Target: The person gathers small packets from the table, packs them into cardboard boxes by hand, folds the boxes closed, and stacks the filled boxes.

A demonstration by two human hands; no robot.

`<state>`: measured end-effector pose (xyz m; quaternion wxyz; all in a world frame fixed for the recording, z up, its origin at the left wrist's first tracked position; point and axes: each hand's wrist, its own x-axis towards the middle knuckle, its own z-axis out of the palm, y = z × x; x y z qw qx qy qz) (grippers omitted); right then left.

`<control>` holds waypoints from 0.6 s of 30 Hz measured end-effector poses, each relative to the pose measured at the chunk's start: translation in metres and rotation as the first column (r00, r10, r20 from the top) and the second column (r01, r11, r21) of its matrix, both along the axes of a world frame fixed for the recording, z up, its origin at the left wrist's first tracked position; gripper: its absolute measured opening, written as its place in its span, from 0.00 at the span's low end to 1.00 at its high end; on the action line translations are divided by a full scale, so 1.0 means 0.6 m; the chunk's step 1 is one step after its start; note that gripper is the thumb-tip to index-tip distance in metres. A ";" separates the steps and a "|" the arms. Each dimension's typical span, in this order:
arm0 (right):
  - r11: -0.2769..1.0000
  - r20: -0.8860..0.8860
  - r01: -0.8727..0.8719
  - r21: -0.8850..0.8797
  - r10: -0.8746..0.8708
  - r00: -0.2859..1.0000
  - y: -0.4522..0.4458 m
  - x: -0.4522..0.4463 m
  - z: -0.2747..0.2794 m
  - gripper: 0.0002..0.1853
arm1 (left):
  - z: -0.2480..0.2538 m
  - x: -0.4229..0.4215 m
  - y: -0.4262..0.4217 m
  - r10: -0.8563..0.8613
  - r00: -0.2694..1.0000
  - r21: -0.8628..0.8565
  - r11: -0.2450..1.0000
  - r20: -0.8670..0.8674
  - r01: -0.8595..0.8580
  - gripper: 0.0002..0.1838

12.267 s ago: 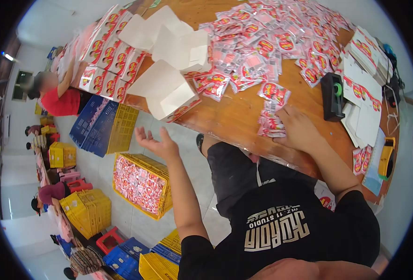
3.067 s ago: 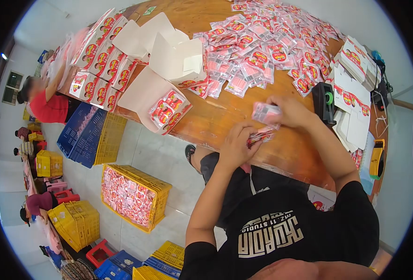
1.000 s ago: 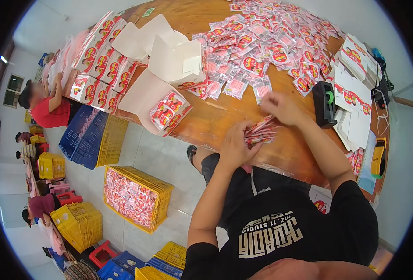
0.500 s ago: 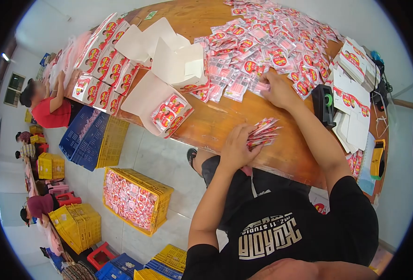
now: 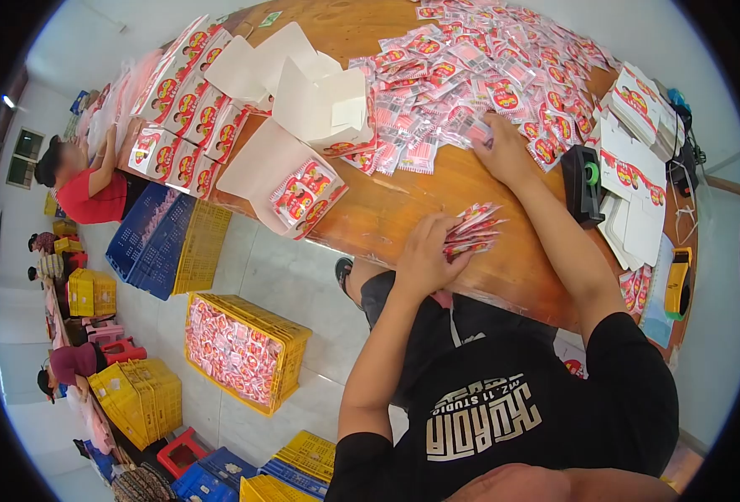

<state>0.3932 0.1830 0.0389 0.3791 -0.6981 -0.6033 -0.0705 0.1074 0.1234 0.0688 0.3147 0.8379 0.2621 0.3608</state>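
Note:
My left hand (image 5: 429, 253) is closed around a stack of small red-and-clear packets (image 5: 475, 227), held just above the table's near edge. At the edge of a large heap of the same packets (image 5: 445, 71), my right hand (image 5: 506, 155) has thumb and fingers around one packet (image 5: 472, 132); part of the grip is hidden. To the left stands an open white carton (image 5: 261, 171) with several packets inside. Behind it sits another open carton (image 5: 349, 109) with a white slip in it.
Closed printed boxes (image 5: 190, 113) are stacked at the table's left end. A black tape dispenser (image 5: 583, 186) and flat cartons (image 5: 629, 159) lie on the right. On the floor is a yellow crate (image 5: 290, 356) full of packets. A person in red (image 5: 94, 197) works farther left.
My right hand has moved slightly up and right along the heap's edge, its fingers now at a different packet. The left hand still holds the stack, almost unmoved.

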 end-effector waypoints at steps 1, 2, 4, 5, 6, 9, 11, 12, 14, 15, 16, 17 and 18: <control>0.999 0.000 0.035 -0.011 -0.035 0.999 -0.012 -0.006 0.011 0.20 | 0.000 0.001 0.000 -0.003 1.000 -0.008 1.000 -0.002 0.003 0.33; 0.999 -0.003 0.040 -0.020 -0.040 0.999 -0.025 -0.007 0.016 0.20 | 0.000 0.001 0.000 0.002 1.000 0.010 1.000 -0.001 -0.002 0.33; 0.992 -0.383 -0.031 -0.123 -0.018 0.924 -0.040 -0.003 0.025 0.21 | 0.005 0.001 -0.001 0.003 1.000 0.010 1.000 -0.006 -0.003 0.32; 0.990 -0.398 -0.008 -0.140 -0.049 0.916 -0.049 -0.005 0.027 0.19 | 0.005 0.001 -0.001 -0.001 1.000 0.008 1.000 -0.005 0.001 0.32; 0.990 -0.397 -0.006 -0.142 -0.051 0.917 -0.058 -0.001 0.023 0.19 | 0.004 0.001 0.000 0.002 1.000 0.013 1.000 -0.001 -0.002 0.32; 0.987 -0.435 -0.116 -0.114 0.055 0.899 -0.083 0.003 0.013 0.20 | 0.002 0.000 -0.001 0.006 1.000 0.010 1.000 -0.002 -0.006 0.32; 0.945 -0.610 -0.307 -0.117 0.175 0.773 -0.102 -0.001 0.015 0.22 | 0.003 0.001 0.000 0.001 1.000 0.003 1.000 -0.007 -0.001 0.32; 0.942 -0.672 -0.314 -0.117 0.157 0.723 -0.113 -0.021 0.035 0.23 | 0.005 0.001 0.000 0.003 1.000 0.013 1.000 -0.006 -0.003 0.33; 0.898 -0.724 -0.392 -0.199 0.135 0.677 -0.122 -0.027 0.056 0.23 | 0.004 0.002 -0.002 0.001 1.000 0.020 1.000 -0.008 -0.001 0.33; 0.839 -0.769 -0.475 -0.266 0.112 0.629 -0.125 -0.029 0.061 0.22 | 0.002 0.002 -0.002 0.006 1.000 0.020 1.000 -0.011 -0.006 0.33; 0.824 -0.779 -0.502 -0.265 0.123 0.614 -0.125 -0.034 0.063 0.20 | 0.001 0.003 -0.002 0.013 1.000 0.021 1.000 -0.014 -0.012 0.33; 0.825 -0.782 -0.501 -0.263 0.122 0.612 -0.124 -0.036 0.062 0.20 | 0.000 0.003 -0.002 0.010 1.000 0.021 1.000 -0.018 -0.010 0.33; 0.796 -0.804 -0.536 -0.280 0.110 0.584 -0.122 -0.037 0.061 0.18 | 0.001 0.003 -0.003 0.009 1.000 -0.002 1.000 -0.020 -0.010 0.35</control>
